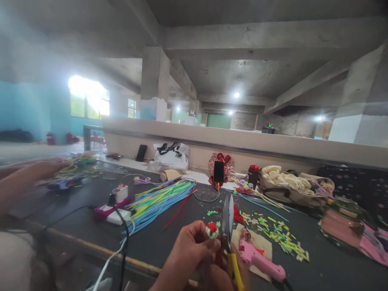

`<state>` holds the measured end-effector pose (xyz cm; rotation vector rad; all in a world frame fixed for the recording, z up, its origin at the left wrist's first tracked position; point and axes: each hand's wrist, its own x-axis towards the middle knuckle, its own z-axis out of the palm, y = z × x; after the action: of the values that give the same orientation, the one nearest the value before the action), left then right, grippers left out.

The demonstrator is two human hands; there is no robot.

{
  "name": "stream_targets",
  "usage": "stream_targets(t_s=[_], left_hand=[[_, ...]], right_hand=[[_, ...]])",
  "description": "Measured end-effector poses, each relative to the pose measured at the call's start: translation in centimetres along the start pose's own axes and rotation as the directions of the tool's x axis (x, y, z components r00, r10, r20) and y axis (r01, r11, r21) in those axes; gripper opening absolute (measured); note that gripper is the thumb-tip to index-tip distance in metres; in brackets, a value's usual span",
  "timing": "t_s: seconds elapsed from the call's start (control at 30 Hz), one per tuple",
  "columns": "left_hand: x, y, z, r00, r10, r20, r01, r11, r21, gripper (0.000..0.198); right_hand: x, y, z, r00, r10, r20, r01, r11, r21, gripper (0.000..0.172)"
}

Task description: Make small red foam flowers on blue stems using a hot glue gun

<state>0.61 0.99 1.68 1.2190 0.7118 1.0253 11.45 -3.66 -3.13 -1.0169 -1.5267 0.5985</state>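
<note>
Between the thumb and fingertips of my left hand (189, 252) is a small red flower with a pale green-and-white edge (212, 229), made of something fuzzy. Close beside it, my right hand (222, 275) grips scissors (228, 220) with yellow handles, their blades pointing up and away from me. The blades stand just right of the flower; whether they touch it I cannot tell. My right fingers are partly hidden behind the handles. A pink glue gun (263, 260) lies on a stained pale pad (266, 244) right of my hands.
Short green and yellow cut pieces (281, 234) are scattered beyond the pad. Left of centre lies a bundle of coloured pipe cleaners (163, 204), near a power strip (118, 214) with cables. A phone (218, 172) leans at the back. Another person's arm (27, 173) reaches in at left.
</note>
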Motion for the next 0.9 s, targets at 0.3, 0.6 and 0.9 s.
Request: stream_targets(t_s=[0.3, 0.6, 0.9], left_hand=[[-0.2, -0.2, 0.4, 0.997, -0.030, 0.069, 0.029, 1.000, 0.005, 0.027], [-1.1, 1.2, 0.8, 0.998, -0.003, 0.059, 0.002, 1.000, 0.025, 0.022], [-1.3, 0.4, 0.4, 0.994, 0.013, 0.106, -0.019, 0.999, 0.051, 0.039]], right_hand=[[0.4, 2.5, 3.2, 0.928, 0.352, -0.123, -0.187, 0.725, 0.663, 0.048], [0.3, 1.2, 2.7, 0.937, 0.331, -0.108, -0.175, 0.717, 0.674, 0.046], [-0.3, 0.5, 2.1, 0.923, 0.373, -0.094, -0.242, 0.753, 0.611, 0.049]])
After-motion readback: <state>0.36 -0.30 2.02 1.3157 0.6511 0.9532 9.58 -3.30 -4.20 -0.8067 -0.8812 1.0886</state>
